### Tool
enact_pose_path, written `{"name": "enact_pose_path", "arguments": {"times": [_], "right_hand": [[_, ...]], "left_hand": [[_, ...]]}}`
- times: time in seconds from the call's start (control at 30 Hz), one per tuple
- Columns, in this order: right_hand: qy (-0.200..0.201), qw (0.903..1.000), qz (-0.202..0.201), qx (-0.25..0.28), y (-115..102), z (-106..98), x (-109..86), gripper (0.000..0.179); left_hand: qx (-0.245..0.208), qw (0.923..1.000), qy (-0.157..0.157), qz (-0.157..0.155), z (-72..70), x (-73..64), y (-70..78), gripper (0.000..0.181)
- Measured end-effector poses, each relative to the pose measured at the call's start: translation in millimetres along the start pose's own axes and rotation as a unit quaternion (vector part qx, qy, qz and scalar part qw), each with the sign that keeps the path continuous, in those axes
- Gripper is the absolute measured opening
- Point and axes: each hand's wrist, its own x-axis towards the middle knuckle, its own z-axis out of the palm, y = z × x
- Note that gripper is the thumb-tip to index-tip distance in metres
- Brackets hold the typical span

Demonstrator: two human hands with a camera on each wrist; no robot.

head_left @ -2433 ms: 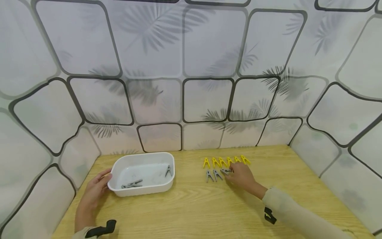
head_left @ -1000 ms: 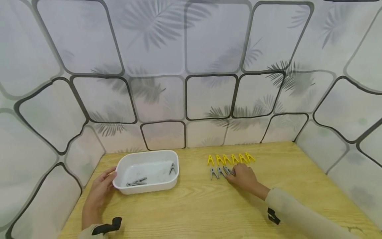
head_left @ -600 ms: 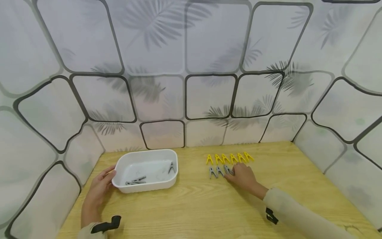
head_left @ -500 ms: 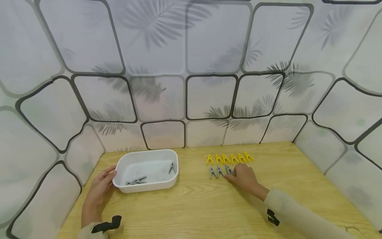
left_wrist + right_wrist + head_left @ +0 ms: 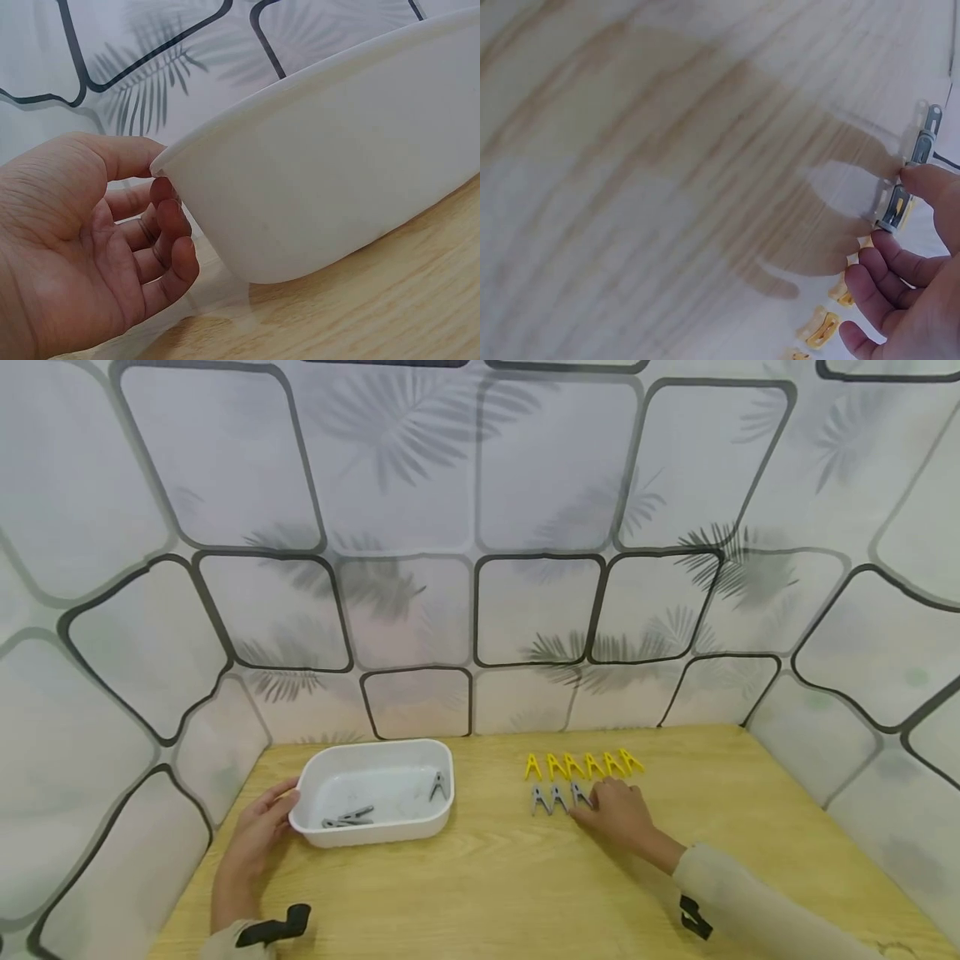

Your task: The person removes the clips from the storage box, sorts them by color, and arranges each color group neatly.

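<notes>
At the right, my right hand [image 5: 622, 817] holds the third grey clothespin [image 5: 579, 793] at the end of a short row. In the right wrist view, thumb and index finger pinch this clothespin [image 5: 895, 206] at its two ends, close to the tabletop. Beside it lie two more grey clothespins [image 5: 539, 798], legs toward me. My left hand [image 5: 257, 831] grips the left end of a white plastic tub [image 5: 375, 836]. The left wrist view shows its fingers curled under the rim [image 5: 225, 120]. Inside the tub are a few grey clothespins [image 5: 352, 817].
Several yellow clothespins [image 5: 573, 766] form a row just behind the grey ones. The wooden table [image 5: 480, 893] ends at a patterned cloth wall [image 5: 405, 610] behind, with more cloth along both sides.
The third grey clothespin has turned from lying askew to standing in line with the other two, legs toward me. The left hand stays on the tub; the head view shifts slightly.
</notes>
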Motion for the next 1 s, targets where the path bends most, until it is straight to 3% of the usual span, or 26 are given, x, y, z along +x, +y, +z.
{"name": "enact_pose_path", "arguments": {"times": [0.23, 0.4, 0.47, 0.63, 0.87, 1.0], "right_hand": [[-0.023, 0.9996, -0.014, 0.001, -4.3, -6.7, -0.9, 0.052], [-0.072, 0.9974, 0.005, -0.009, -9.0, -16.5, 3.7, 0.020], [-0.080, 0.9966, 0.004, -0.020, -10.5, -19.5, 7.5, 0.028], [-0.073, 0.9967, -0.024, -0.025, -16.9, -27.1, 20.9, 0.039], [-0.039, 0.9961, -0.078, -0.005, -41.9, -41.6, 40.8, 0.031], [-0.028, 0.9927, -0.117, 0.015, -62.6, -42.6, 55.8, 0.029]], "left_hand": [[0.018, 0.9997, 0.010, -0.014, 0.0, 1.0, -3.6, 0.058], [0.000, 0.9999, 0.012, -0.005, -1.2, 2.3, -4.4, 0.036], [-0.003, 0.9999, 0.012, -0.004, -1.2, 2.4, -4.3, 0.033], [-0.003, 0.9998, 0.016, -0.007, -1.6, 2.2, -3.9, 0.045], [0.001, 0.9999, 0.016, 0.005, -1.8, 3.2, -4.7, 0.028], [-0.009, 0.9998, 0.015, 0.011, -0.6, 3.9, -4.1, 0.028]]}}
